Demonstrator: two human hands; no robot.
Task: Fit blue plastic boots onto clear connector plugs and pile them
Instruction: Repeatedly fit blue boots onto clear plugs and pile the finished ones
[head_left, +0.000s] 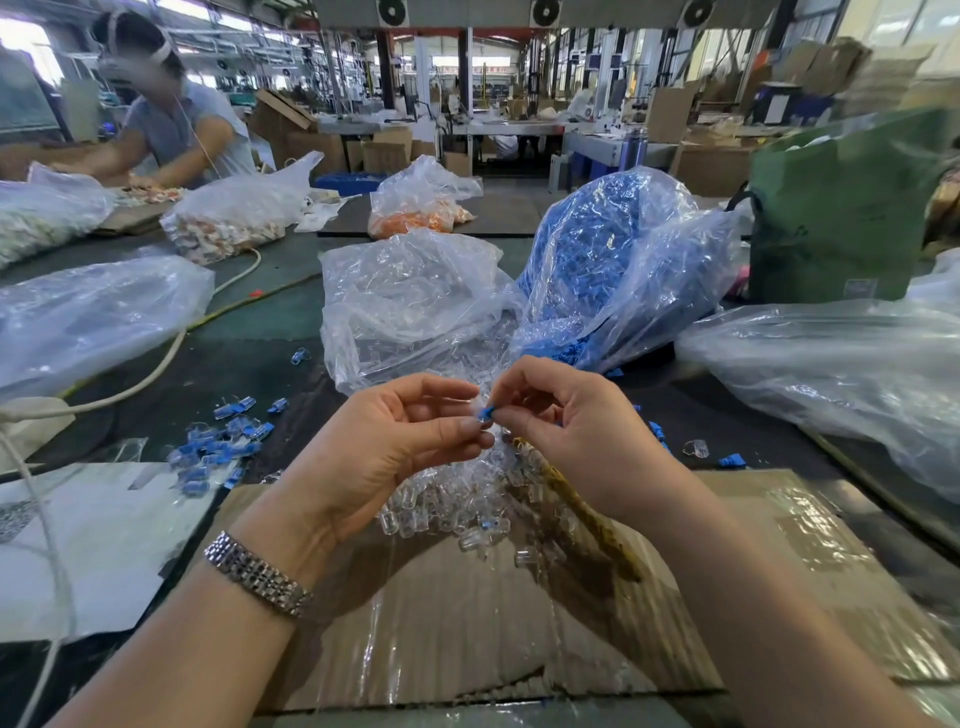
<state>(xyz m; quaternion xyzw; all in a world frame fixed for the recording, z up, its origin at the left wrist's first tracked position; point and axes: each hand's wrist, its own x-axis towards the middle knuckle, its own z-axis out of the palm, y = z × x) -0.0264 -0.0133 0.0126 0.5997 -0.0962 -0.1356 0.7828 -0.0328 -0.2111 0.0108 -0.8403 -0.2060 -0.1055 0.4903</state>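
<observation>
My right hand (566, 431) pinches a small blue boot (486, 414) between thumb and fingertips. My left hand (395, 441) faces it and pinches a clear plug (477, 406), which is barely visible at its fingertips. The two parts meet between the hands, above a heap of loose clear plugs (457, 504) on the cardboard sheet (519, 623). A pile of fitted blue-and-clear pieces (218, 447) lies to the left on the dark table. Behind the hands, a clear bag of plugs (410, 301) sits beside a bag of blue boots (613, 249).
Large plastic bags lie at the left (88, 317) and right (841, 374). A white cable (156, 369) runs across the left side. A green bag (847, 218) stands at the back right. Another person (171, 124) works at the far left. Stray boots (730, 460) lie right of my hands.
</observation>
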